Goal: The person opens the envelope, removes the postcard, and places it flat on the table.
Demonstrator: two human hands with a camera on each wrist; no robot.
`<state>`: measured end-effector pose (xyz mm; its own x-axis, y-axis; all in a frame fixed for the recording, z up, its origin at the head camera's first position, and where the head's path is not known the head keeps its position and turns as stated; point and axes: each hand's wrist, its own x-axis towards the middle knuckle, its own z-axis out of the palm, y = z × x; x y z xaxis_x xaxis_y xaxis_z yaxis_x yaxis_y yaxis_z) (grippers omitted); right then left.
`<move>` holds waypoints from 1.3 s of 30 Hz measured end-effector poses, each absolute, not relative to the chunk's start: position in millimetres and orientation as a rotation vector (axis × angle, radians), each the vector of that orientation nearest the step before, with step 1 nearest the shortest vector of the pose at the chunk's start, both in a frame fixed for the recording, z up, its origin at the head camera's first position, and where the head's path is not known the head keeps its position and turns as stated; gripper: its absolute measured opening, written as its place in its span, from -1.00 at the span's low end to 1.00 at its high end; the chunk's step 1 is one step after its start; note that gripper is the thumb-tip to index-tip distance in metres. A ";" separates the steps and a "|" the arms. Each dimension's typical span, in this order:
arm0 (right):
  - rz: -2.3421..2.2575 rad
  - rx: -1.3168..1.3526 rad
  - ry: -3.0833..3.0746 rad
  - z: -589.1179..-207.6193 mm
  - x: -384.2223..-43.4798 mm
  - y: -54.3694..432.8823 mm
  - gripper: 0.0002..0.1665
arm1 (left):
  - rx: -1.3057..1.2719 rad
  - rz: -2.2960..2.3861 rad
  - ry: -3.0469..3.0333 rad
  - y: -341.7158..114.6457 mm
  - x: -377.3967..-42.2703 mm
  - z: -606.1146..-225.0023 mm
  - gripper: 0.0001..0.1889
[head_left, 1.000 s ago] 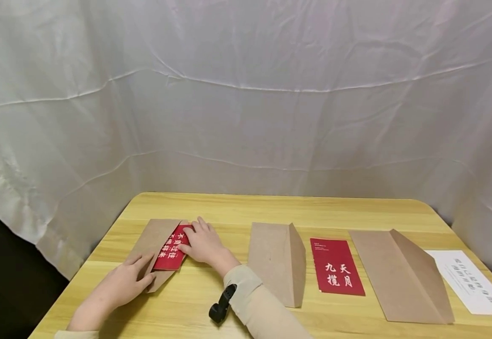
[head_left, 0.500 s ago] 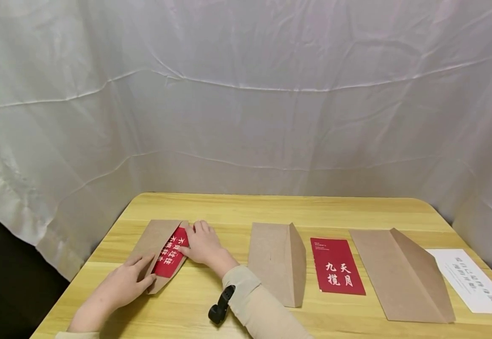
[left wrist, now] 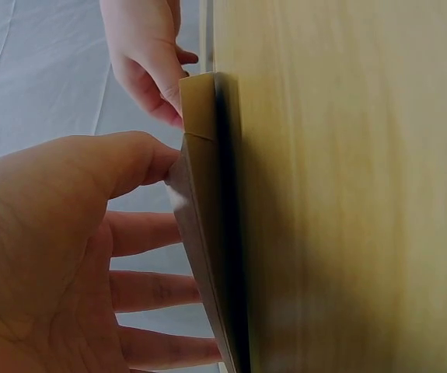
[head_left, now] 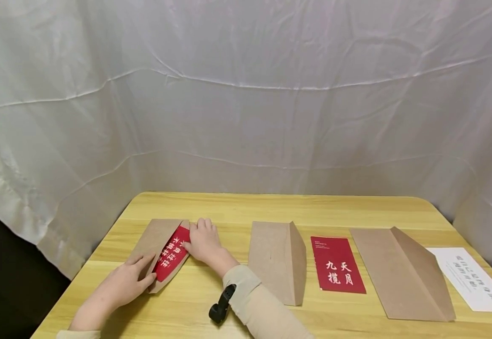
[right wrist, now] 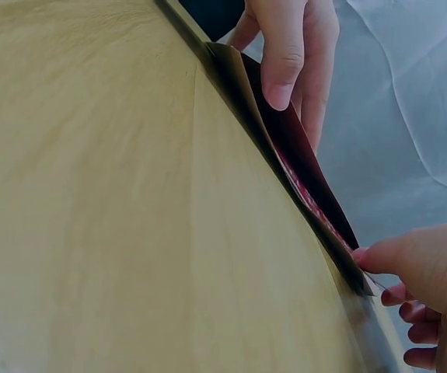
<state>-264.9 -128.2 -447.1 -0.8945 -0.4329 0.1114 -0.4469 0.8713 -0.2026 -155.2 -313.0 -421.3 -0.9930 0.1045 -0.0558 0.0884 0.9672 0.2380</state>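
Note:
At the table's left lies a brown paper envelope [head_left: 157, 234] with its flap spread to the right. A red card [head_left: 170, 258] with white characters sits partly inside its mouth, the rest over the flap. My left hand [head_left: 124, 281] pinches the envelope's upper layer, thumb in the mouth and fingers on the outside, as the right wrist view shows; there the mouth [right wrist: 285, 148] gapes around the card. My right hand [head_left: 205, 241] pinches the card at its far right edge, thumb on the red face. In the left wrist view the envelope [left wrist: 196, 194] hides the card.
Right of the hands lie a second brown envelope [head_left: 269, 259], another red card [head_left: 338, 263], a larger brown envelope [head_left: 392, 273] and a white card [head_left: 470, 278] partly under its flap. A grey curtain [head_left: 271, 117] surrounds the wooden table [head_left: 229, 207].
The red card has turned and slid so its near end lies within the flap, no longer jutting past it. My right hand has shifted slightly; the left stays at the envelope's mouth.

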 end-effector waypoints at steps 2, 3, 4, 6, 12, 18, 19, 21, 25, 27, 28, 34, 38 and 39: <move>0.341 0.707 -2.977 -446.2 -264.7 -127.3 -0.30 | 0.146 0.360 3.046 -312.9 -155.6 -420.9 -0.38; 0.345 0.709 -2.977 -445.9 -264.8 -126.8 -0.30 | 0.148 0.363 3.044 -312.9 -155.6 -420.8 -0.38; 0.349 0.709 -2.977 -445.7 -265.0 -126.4 -0.31 | 0.148 0.368 3.043 -313.0 -155.6 -420.8 -0.38; 0.351 0.708 -2.976 -445.2 -265.1 -125.4 -0.34 | 0.143 0.380 3.039 -313.4 -155.6 -421.1 -0.37; 0.397 0.700 -2.973 -442.4 -265.1 -120.9 -0.41 | 0.139 0.396 3.035 -314.8 -155.8 -421.6 -0.37; 0.424 0.699 -2.967 -437.7 -264.1 -115.0 -0.46 | 0.133 0.406 3.039 -319.2 -155.9 -421.7 -0.36; 0.425 0.700 -2.969 -436.8 -263.9 -114.1 -0.46 | 0.126 0.406 3.039 -320.2 -155.9 -421.7 -0.35; 0.433 0.700 -2.968 -435.1 -263.9 -112.0 -0.47 | 0.119 0.409 3.041 -321.9 -155.9 -421.4 -0.35; 0.449 0.690 -2.962 -430.7 -265.9 -107.0 -0.49 | 0.111 0.415 3.048 -324.1 -156.4 -420.3 -0.34; 0.461 0.685 -2.956 -428.4 -267.4 -103.7 -0.49 | 0.108 0.415 3.049 -324.5 -157.0 -419.4 -0.34; 0.474 0.682 -2.954 -427.2 -268.3 -102.2 -0.49 | 0.106 0.412 3.048 -324.6 -157.2 -419.2 -0.35; 0.546 0.674 -2.972 -423.5 -272.1 -91.9 -0.54 | 0.109 0.405 3.041 -324.5 -158.3 -419.0 -0.38; 0.593 0.668 -2.985 -422.9 -275.2 -85.6 -0.58 | 0.120 0.410 3.048 -324.0 -159.0 -419.9 -0.39; 0.600 0.667 -2.987 -422.6 -275.9 -84.2 -0.59 | 0.124 0.411 3.050 -323.8 -159.1 -420.1 -0.39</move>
<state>-275.9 -84.2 -422.6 -0.9082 -0.4054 0.1045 -0.4143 0.8343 -0.3636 -159.1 -323.8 -420.1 -0.9949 0.0877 -0.0499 0.0714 0.9611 0.2667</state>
